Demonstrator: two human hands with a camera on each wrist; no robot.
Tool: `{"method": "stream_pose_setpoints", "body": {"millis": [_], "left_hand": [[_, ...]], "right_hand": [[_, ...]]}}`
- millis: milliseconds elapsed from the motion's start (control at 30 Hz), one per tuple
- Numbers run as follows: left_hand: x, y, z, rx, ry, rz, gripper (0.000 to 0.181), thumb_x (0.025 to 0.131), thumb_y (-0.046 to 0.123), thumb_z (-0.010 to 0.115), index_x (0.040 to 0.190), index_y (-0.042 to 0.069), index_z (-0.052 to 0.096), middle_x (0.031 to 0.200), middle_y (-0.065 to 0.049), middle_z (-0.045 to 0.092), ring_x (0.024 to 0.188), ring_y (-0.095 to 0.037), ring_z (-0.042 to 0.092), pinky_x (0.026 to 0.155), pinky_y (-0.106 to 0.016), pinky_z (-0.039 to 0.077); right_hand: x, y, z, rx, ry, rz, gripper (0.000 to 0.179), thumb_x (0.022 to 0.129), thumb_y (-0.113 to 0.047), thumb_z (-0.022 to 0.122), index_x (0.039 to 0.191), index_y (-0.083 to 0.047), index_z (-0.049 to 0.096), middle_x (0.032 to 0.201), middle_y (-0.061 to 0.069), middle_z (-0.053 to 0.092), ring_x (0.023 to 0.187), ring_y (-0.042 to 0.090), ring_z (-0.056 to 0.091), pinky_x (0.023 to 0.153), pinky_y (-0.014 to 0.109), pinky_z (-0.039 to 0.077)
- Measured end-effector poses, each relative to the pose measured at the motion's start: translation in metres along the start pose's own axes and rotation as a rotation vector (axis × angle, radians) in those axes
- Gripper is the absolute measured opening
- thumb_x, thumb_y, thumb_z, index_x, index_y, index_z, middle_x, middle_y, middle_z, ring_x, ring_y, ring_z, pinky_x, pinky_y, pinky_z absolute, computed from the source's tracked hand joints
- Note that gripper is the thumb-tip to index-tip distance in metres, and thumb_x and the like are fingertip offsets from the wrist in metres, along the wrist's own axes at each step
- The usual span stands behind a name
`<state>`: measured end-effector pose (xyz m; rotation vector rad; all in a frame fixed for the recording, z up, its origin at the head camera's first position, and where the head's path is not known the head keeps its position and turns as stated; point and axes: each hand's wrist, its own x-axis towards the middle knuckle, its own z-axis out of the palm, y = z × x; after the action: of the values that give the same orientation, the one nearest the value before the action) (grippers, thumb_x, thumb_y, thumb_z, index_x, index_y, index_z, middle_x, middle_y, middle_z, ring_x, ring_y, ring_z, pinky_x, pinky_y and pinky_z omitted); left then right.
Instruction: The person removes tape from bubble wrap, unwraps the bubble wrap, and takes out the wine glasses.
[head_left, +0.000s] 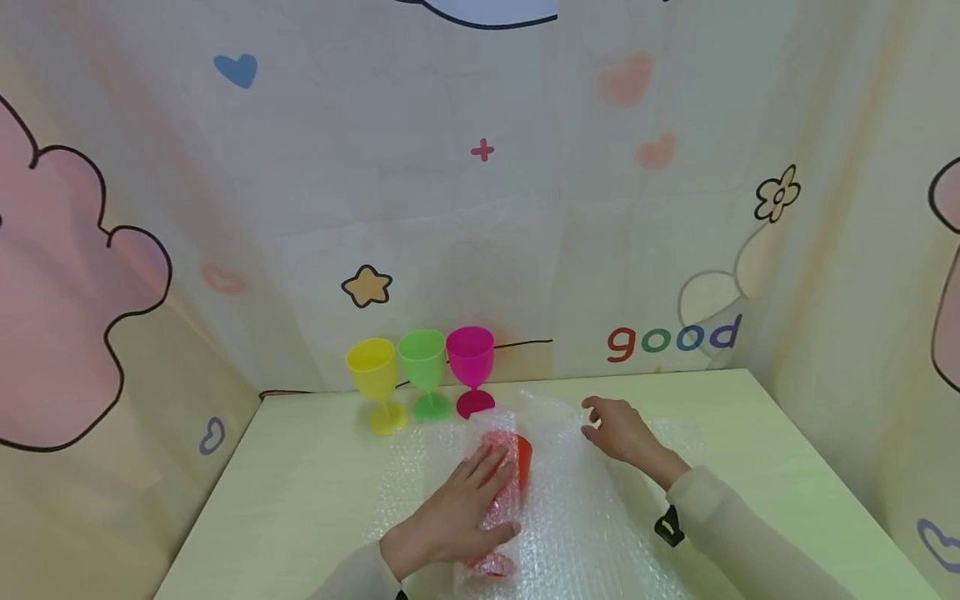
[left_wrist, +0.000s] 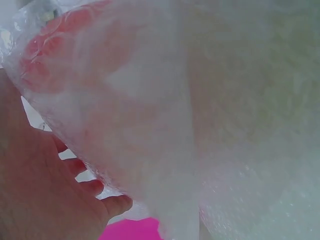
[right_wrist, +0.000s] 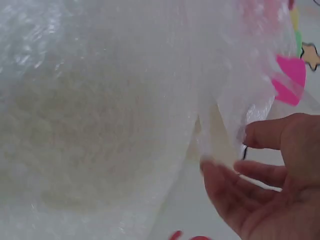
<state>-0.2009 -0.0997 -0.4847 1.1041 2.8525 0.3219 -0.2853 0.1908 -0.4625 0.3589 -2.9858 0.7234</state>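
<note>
A red goblet (head_left: 524,460) lies on its side, partly covered by a fold of clear bubble wrap (head_left: 577,508). My left hand (head_left: 468,510) rests on the covered goblet with its fingers spread. In the left wrist view, that hand (left_wrist: 55,175) is beside the wrap's edge, with red showing hazily through the layers. My right hand (head_left: 618,429) is above the wrap's far part, its fingers loosely bent. In the right wrist view, a gap shows between thumb and fingers of the right hand (right_wrist: 265,172), close to a loose wrap edge; no grip is visible.
Yellow (head_left: 372,375), green (head_left: 423,367) and magenta goblets (head_left: 471,358) stand upright in a row at the table's back left. The pale table (head_left: 255,492) meets a printed curtain (head_left: 465,225) behind and at the sides.
</note>
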Motion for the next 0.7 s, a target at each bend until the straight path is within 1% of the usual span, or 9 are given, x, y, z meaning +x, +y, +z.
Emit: {"method": "stream_pose_setpoints", "body": {"millis": [67,133,167,200,267,333,433,600,700], "left_hand": [[0.000,0.000,0.000,-0.001,-0.003,0.005,0.082,0.095,0.063,0.042,0.159,0.019,0.017,0.168,-0.002,0.005,0.155,-0.027,0.001,0.125,-0.048,0.014],[0.001,-0.001,0.001,0.007,-0.001,0.012,0.082,0.095,0.063,0.042,0.159,0.018,0.017,0.168,-0.003,0.005,0.155,-0.028,0.001,0.125,-0.048,0.014],[0.001,-0.001,0.000,0.011,0.001,0.013,0.082,0.095,0.063,0.042,0.159,0.018,0.017,0.168,-0.003,0.005,0.155,-0.028,0.001,0.125,-0.048,0.014],[0.001,-0.001,0.000,0.014,0.002,0.009,0.082,0.095,0.064,0.042,0.159,0.019,0.017,0.168,-0.002,0.005,0.155,-0.027,0.001,0.125,-0.048,0.014],[0.001,-0.001,-0.001,0.028,0.009,0.004,0.082,0.095,0.064,0.042,0.159,0.019,0.017,0.168,-0.002,0.005,0.155,-0.027,0.002,0.125,-0.048,0.016],[0.001,-0.001,-0.002,0.026,0.012,-0.003,0.083,0.094,0.065,0.042,0.159,0.020,0.016,0.168,-0.001,0.004,0.155,-0.027,0.002,0.124,-0.049,0.017],[0.001,-0.001,-0.002,0.016,0.010,-0.008,0.083,0.094,0.066,0.041,0.159,0.021,0.015,0.168,0.000,0.003,0.155,-0.027,0.002,0.124,-0.050,0.017],[-0.003,-0.001,0.000,0.015,0.030,-0.011,0.081,0.095,0.063,0.042,0.159,0.018,0.017,0.168,-0.002,0.005,0.155,-0.028,0.005,0.124,-0.047,0.018],[-0.008,-0.004,0.001,-0.004,0.045,-0.024,0.080,0.096,0.060,0.043,0.159,0.018,0.018,0.168,-0.001,0.004,0.155,-0.028,0.006,0.124,-0.046,0.019]], "right_hand": [[-0.009,-0.008,-0.001,-0.086,0.066,-0.092,0.042,0.087,-0.013,0.072,0.125,0.000,0.060,0.110,0.016,0.068,0.088,0.026,0.068,0.076,0.041,0.059],[-0.020,-0.022,-0.002,-0.135,0.082,-0.199,0.044,0.086,-0.015,0.074,0.125,-0.002,0.060,0.117,0.015,0.066,0.097,0.029,0.069,0.083,0.044,0.059],[-0.025,-0.028,-0.002,-0.149,0.056,-0.248,0.045,0.086,-0.017,0.075,0.126,-0.003,0.060,0.121,0.015,0.065,0.102,0.030,0.068,0.087,0.046,0.058],[-0.030,-0.035,-0.002,-0.158,0.008,-0.286,0.048,0.085,-0.020,0.076,0.128,-0.004,0.060,0.126,0.015,0.063,0.107,0.032,0.067,0.090,0.047,0.056],[-0.039,-0.044,0.000,-0.176,-0.124,-0.331,0.054,0.084,-0.026,0.077,0.132,-0.007,0.059,0.136,0.015,0.059,0.118,0.034,0.062,0.097,0.051,0.053],[-0.045,-0.048,0.005,-0.197,-0.248,-0.336,0.062,0.083,-0.032,0.078,0.137,-0.011,0.056,0.145,0.014,0.052,0.128,0.035,0.055,0.102,0.053,0.048],[-0.052,-0.045,0.014,-0.215,-0.354,-0.303,0.071,0.079,-0.038,0.081,0.141,-0.015,0.053,0.153,0.014,0.044,0.136,0.036,0.048,0.107,0.054,0.045],[-0.055,-0.036,0.024,-0.193,-0.414,-0.247,0.079,0.073,-0.044,0.084,0.141,-0.018,0.053,0.156,0.013,0.040,0.141,0.036,0.041,0.110,0.056,0.040],[-0.055,-0.031,0.027,-0.167,-0.450,-0.220,0.080,0.072,-0.046,0.083,0.141,-0.020,0.053,0.157,0.011,0.039,0.144,0.036,0.036,0.111,0.058,0.038]]}}
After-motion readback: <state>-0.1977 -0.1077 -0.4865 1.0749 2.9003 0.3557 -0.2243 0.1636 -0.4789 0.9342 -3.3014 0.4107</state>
